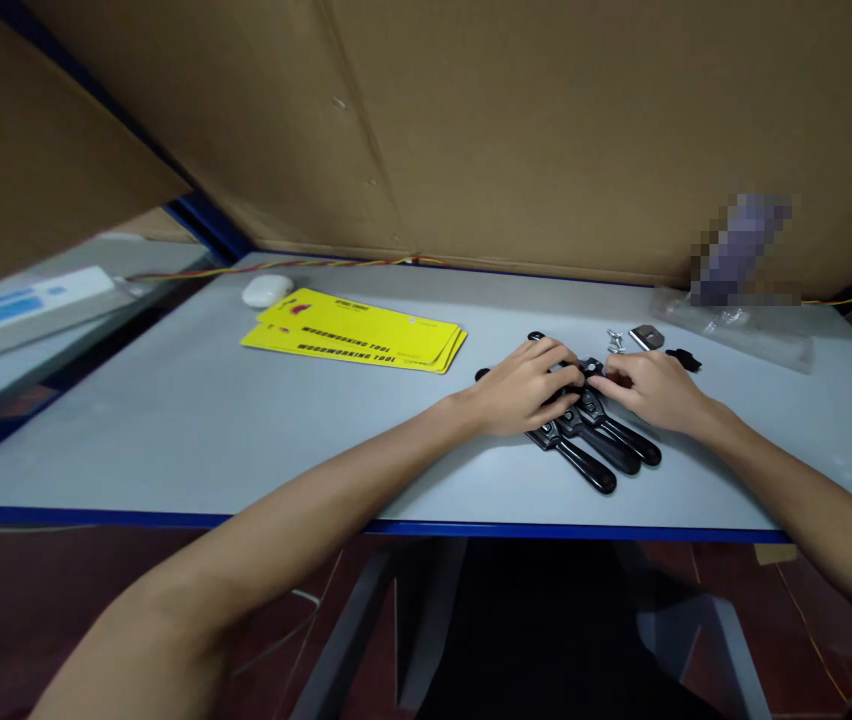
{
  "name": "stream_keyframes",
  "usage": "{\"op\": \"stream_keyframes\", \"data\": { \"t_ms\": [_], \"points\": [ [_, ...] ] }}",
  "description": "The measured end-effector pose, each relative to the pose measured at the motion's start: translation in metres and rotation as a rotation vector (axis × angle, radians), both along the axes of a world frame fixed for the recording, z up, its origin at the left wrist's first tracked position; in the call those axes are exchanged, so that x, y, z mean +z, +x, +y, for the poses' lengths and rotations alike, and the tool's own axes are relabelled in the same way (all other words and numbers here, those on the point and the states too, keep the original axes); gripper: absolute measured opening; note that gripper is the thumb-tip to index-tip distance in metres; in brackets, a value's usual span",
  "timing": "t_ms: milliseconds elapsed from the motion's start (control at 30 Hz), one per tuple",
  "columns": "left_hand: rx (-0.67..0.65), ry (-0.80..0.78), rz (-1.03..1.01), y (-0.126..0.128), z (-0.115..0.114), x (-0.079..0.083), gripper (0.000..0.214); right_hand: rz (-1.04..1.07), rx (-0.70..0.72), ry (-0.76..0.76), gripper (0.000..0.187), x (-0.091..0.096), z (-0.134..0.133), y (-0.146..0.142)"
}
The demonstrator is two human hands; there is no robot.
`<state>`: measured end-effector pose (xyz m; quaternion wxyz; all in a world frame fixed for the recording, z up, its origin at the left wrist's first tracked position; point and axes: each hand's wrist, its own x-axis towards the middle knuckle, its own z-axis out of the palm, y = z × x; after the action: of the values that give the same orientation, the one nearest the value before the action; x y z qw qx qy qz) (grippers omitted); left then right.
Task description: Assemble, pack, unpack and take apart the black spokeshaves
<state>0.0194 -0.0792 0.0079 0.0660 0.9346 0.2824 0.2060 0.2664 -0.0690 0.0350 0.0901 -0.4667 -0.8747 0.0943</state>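
Three black spokeshaves (pixel 583 470) lie side by side on the table, their near handles pointing down and to the right. Over their middles lies my left hand (pixel 531 385), fingers curled around the black bodies and hiding much of them. My right hand (pixel 647 385) is at the rightmost spokeshave, thumb and fingers pinched together at its upper part. Whatever is between those fingertips is hidden. Just beyond my right hand are several small silvery screws (pixel 616 341), a metal blade (pixel 647 337) and some small black parts (pixel 685 360).
Yellow printed cards (pixel 358 335) lie stacked on the left, beside a white rounded case (pixel 268 291). A clear plastic bag (pixel 756 335) lies at the back right, near a pixelated purple object (pixel 741 245). A power strip (pixel 28 310) is far left. Cardboard walls (pixel 546 130) enclose the table.
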Motion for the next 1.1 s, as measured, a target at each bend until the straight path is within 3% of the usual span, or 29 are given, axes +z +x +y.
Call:
{"op": "stream_keyframes", "data": {
  "t_ms": [200,467,667,900,1100],
  "points": [
    [0.02,-0.031,-0.035,0.004,-0.002,-0.001,0.031,-0.025,0.062,-0.037,0.03,0.003,0.001,0.003],
    [0.198,-0.058,0.002,0.006,-0.002,-0.008,0.043,-0.017,0.116,-0.042,0.034,0.011,0.0,0.007],
    [0.165,-0.034,-0.006,0.008,-0.001,-0.01,0.043,0.093,-0.01,0.045,0.028,0.004,0.001,-0.001],
    [0.09,-0.014,-0.005,0.006,0.0,-0.007,0.043,0.005,-0.073,0.128,0.039,-0.002,-0.004,-0.009],
    [0.096,-0.007,-0.009,0.005,0.0,-0.008,0.042,-0.031,-0.059,0.106,0.023,0.0,-0.006,-0.011]
  ]
}}
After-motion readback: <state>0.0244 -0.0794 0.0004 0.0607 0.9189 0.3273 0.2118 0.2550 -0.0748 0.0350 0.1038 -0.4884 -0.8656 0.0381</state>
